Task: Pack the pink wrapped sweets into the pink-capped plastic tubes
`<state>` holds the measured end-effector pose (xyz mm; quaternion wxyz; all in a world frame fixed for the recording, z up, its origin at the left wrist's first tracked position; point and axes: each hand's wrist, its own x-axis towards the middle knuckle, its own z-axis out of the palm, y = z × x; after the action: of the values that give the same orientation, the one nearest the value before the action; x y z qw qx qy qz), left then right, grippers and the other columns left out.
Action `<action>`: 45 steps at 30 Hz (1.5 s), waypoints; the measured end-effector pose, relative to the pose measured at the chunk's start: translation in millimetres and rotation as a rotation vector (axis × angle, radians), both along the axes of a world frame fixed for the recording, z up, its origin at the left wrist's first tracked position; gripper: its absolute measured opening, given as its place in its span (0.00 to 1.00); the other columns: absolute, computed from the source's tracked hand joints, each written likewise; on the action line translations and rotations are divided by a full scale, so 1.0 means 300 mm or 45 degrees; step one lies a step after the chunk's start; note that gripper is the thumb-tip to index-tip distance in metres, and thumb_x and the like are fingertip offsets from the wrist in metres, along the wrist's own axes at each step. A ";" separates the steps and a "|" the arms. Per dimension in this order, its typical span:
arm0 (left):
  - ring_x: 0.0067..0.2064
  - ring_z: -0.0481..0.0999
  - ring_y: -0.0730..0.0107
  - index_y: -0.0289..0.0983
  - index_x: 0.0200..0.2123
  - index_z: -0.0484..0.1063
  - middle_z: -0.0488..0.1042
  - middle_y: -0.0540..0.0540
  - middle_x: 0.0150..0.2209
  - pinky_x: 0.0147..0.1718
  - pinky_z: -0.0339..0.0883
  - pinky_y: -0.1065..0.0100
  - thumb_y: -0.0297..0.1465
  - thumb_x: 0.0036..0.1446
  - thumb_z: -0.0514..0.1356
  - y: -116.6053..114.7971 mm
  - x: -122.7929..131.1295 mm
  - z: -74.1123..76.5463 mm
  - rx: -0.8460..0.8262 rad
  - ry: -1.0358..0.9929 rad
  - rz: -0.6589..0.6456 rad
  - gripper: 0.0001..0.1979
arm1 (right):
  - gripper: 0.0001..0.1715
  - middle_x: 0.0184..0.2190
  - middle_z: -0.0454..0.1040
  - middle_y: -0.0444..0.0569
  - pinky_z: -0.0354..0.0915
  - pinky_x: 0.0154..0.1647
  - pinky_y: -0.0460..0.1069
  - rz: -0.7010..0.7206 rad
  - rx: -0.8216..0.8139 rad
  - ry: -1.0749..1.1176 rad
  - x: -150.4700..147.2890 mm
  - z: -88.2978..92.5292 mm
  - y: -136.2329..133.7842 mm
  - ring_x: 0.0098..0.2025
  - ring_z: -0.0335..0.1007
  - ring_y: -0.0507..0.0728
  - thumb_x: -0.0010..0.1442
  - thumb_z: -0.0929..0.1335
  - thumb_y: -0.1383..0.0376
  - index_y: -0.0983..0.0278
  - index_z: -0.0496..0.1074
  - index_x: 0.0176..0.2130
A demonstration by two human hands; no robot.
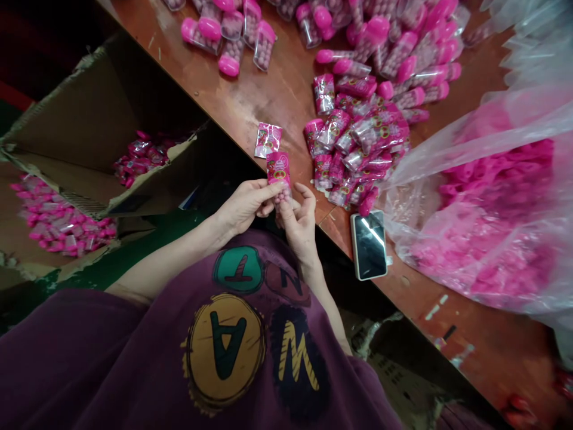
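At the table edge, I hold a small clear candy bottle with a pink printed sleeve [278, 168] between both hands. Pale pink candy balls show at its lower end. My left hand [246, 206] pinches it from the left side. My right hand [299, 220] has its thumb on the lower end, other fingers curled behind. Just beyond the bottle, a flat pink printed sleeve [268, 140] lies on the table. To the right is a pile of sleeved candy bottles [358, 137], and behind it are bare candy bottles with pink caps [403, 54].
A phone [369, 246] lies near the table edge [403, 292]. A clear plastic bag of pink pieces [492, 227] stands at right. More capped bottles [233, 36] lie at the far left of the table. Below left, an open cardboard box [58, 125] holds pink items beside another pink heap [62, 218].
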<state>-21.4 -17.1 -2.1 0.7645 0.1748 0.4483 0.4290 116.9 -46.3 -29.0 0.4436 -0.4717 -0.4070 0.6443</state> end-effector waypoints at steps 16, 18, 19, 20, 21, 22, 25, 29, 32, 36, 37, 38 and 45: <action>0.21 0.63 0.81 0.33 0.30 0.74 0.69 0.51 0.21 0.21 0.52 0.73 0.43 0.61 0.68 -0.041 0.032 -0.013 0.067 -0.015 -0.085 0.18 | 0.36 0.24 0.67 0.33 0.57 0.21 0.45 -0.056 -0.101 0.055 0.015 0.011 0.036 0.19 0.58 0.48 0.61 0.73 0.45 0.53 0.57 0.59; 0.21 0.63 0.81 0.33 0.32 0.75 0.72 0.49 0.23 0.21 0.51 0.73 0.44 0.62 0.67 -0.045 0.032 -0.019 0.111 0.001 -0.151 0.18 | 0.36 0.22 0.65 0.32 0.57 0.20 0.45 -0.055 -0.096 0.068 0.027 -0.003 0.041 0.18 0.56 0.47 0.61 0.73 0.44 0.52 0.58 0.59; 0.21 0.63 0.81 0.33 0.33 0.76 0.73 0.49 0.23 0.21 0.51 0.73 0.44 0.62 0.67 -0.047 0.032 -0.022 0.131 0.016 -0.171 0.18 | 0.36 0.22 0.64 0.31 0.57 0.19 0.45 -0.046 -0.093 0.085 0.032 -0.014 0.042 0.17 0.55 0.47 0.60 0.73 0.45 0.52 0.58 0.59; 0.21 0.63 0.82 0.33 0.34 0.76 0.73 0.49 0.23 0.21 0.51 0.73 0.44 0.62 0.66 -0.047 0.031 -0.025 0.153 0.035 -0.183 0.18 | 0.36 0.22 0.63 0.31 0.57 0.19 0.45 -0.030 -0.093 0.112 0.035 -0.025 0.044 0.17 0.54 0.46 0.60 0.73 0.45 0.52 0.59 0.59; 0.20 0.63 0.82 0.32 0.34 0.77 0.74 0.48 0.23 0.21 0.52 0.74 0.44 0.62 0.66 -0.046 0.029 -0.027 0.176 0.057 -0.189 0.18 | 0.35 0.23 0.63 0.31 0.58 0.19 0.45 -0.007 -0.098 0.148 0.036 -0.036 0.044 0.16 0.53 0.46 0.60 0.74 0.45 0.51 0.60 0.58; 0.20 0.63 0.82 0.32 0.34 0.77 0.74 0.48 0.23 0.21 0.52 0.74 0.44 0.62 0.66 -0.044 0.027 -0.029 0.196 0.078 -0.197 0.18 | 0.35 0.23 0.63 0.31 0.60 0.19 0.45 0.022 -0.110 0.189 0.036 -0.044 0.044 0.16 0.53 0.45 0.59 0.74 0.44 0.52 0.61 0.57; 0.20 0.65 0.81 0.32 0.36 0.76 0.76 0.46 0.24 0.21 0.53 0.74 0.45 0.61 0.66 -0.034 0.018 -0.027 0.219 0.096 -0.277 0.20 | 0.30 0.23 0.65 0.32 0.63 0.21 0.45 0.111 -0.144 0.240 0.040 -0.036 0.049 0.17 0.57 0.45 0.60 0.74 0.45 0.54 0.64 0.54; 0.22 0.69 0.79 0.32 0.50 0.76 0.80 0.44 0.32 0.21 0.57 0.74 0.46 0.61 0.66 -0.016 0.011 -0.012 0.225 0.086 -0.350 0.24 | 0.24 0.29 0.72 0.38 0.62 0.22 0.45 -0.029 0.097 -0.214 0.115 0.068 0.111 0.22 0.64 0.48 0.65 0.72 0.51 0.54 0.68 0.56; 0.22 0.68 0.81 0.35 0.52 0.78 0.82 0.41 0.42 0.20 0.56 0.73 0.45 0.61 0.65 -0.004 -0.004 -0.018 0.232 0.249 -0.312 0.23 | 0.27 0.30 0.75 0.44 0.66 0.28 0.49 -0.350 0.429 -0.816 0.225 0.175 0.200 0.26 0.68 0.53 0.66 0.71 0.51 0.56 0.69 0.60; 0.21 0.63 0.81 0.34 0.37 0.81 0.81 0.44 0.35 0.20 0.54 0.72 0.45 0.62 0.63 0.025 -0.040 -0.048 0.243 0.571 -0.245 0.18 | 0.37 0.24 0.72 0.44 0.67 0.31 0.54 -0.482 0.580 -1.461 0.266 0.247 0.284 0.24 0.68 0.58 0.66 0.69 0.51 0.62 0.63 0.68; 0.20 0.62 0.81 0.34 0.34 0.80 0.80 0.46 0.33 0.21 0.54 0.72 0.44 0.62 0.63 0.037 -0.047 -0.053 0.253 0.631 -0.195 0.18 | 0.36 0.24 0.73 0.45 0.67 0.32 0.55 -0.430 0.598 -1.493 0.239 0.244 0.295 0.25 0.69 0.59 0.67 0.68 0.52 0.62 0.64 0.68; 0.21 0.62 0.80 0.34 0.33 0.79 0.79 0.46 0.31 0.21 0.54 0.72 0.44 0.63 0.63 0.051 -0.051 -0.056 0.270 0.668 -0.143 0.18 | 0.32 0.26 0.76 0.47 0.68 0.34 0.55 -0.338 0.627 -1.472 0.202 0.233 0.309 0.26 0.71 0.59 0.69 0.67 0.53 0.61 0.66 0.67; 0.20 0.61 0.79 0.36 0.33 0.78 0.78 0.48 0.30 0.21 0.55 0.71 0.44 0.61 0.64 0.138 -0.036 -0.028 0.323 0.600 -0.037 0.16 | 0.21 0.49 0.81 0.59 0.68 0.55 0.59 0.128 0.787 -1.505 0.020 0.150 0.676 0.50 0.76 0.65 0.71 0.59 0.66 0.64 0.77 0.53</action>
<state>-32.3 24.4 -10.5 0.6170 0.3706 0.5542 0.4181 122.8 156.5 16.1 0.2300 -0.5770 -0.7690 0.1511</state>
